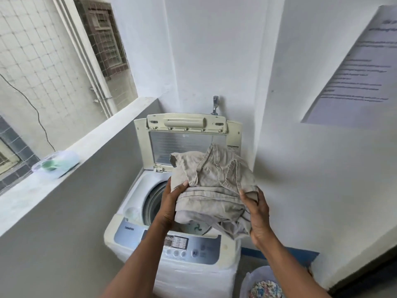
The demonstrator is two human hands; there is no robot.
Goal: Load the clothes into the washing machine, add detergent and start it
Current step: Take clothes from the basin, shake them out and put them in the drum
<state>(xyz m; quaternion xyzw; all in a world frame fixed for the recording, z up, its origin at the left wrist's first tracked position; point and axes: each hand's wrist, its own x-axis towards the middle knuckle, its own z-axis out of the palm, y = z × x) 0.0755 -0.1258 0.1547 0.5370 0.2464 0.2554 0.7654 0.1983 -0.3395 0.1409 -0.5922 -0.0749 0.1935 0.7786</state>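
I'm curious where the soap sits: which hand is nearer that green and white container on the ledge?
Left. The left hand grips the beige garment on the side toward the ledge container; the right hand holds the garment's far side, farther away. Neither touches the container.

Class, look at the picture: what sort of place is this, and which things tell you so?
Probably a laundry corner on a home balcony: a top-loading washing machine with its lid up, a wall tap behind it, and a laundry basket on the floor.

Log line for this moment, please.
loading | both hands, left and right, grip beige garment over open washer | basket holds more clothes
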